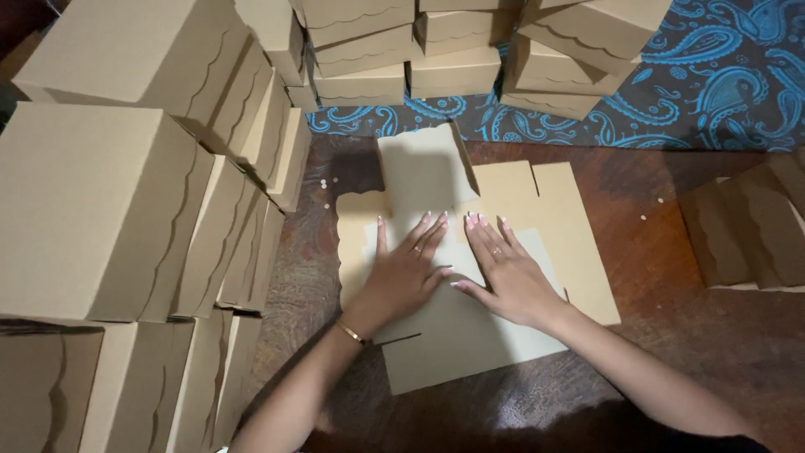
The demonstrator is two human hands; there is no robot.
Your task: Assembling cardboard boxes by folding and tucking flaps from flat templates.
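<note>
Brown card everywhere. Head view: 1 unfolded box blank point(470, 327) lies flat on the dark wood counter point(671, 277), w/ 1 scalloped flap point(417, 172) raised at the far end. Left hand point(401, 277) & right hand point(507, 277) lie palm-down side by side on the blank's middle, fingers point(432, 231) spread flat & straight, pressing, gripping nothing.

Progress, as I read it: this blank is barely begun, nearly all panels flat, no walls up. Lots already made up: finished boxes point(92, 210) stacked at left, more stacks point(453, 50) along the back against a blue paisley cloth point(721, 84).

Hard to tell: more flat card point(746, 231) at right edge is dim & cut off, so can't say how many pieces. Left stacks run out of frame. Whether 2 sheets overlap under the hands is unclear. Small pale specks on the wood, too tiny to id.
</note>
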